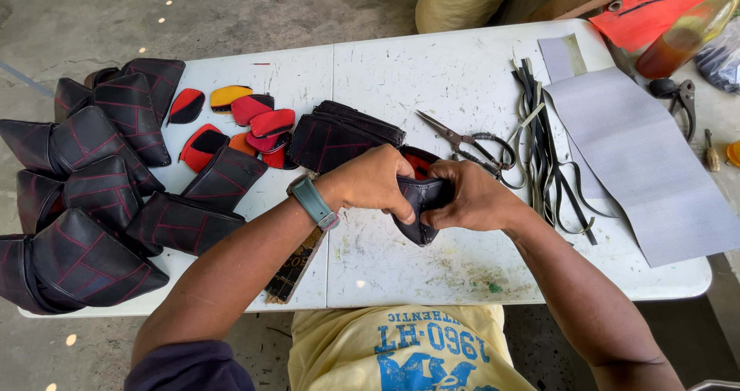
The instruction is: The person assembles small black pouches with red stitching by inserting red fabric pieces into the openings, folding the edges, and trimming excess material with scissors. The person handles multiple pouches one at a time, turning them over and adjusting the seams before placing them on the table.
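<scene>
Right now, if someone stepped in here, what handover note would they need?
Left hand and right hand: both grip one black leather piece with red lining, above the white table.
Done, by the look of it: folded black pieces with red stitching piled at the left.
Likely left: small red and orange pieces lying loose; scissors and black strips at the right.

A leather craft workshop: white folding table [462,82] with scissors [462,140], stitched black leather pieces [100,190], strips [543,136], concrete floor [231,5].
</scene>
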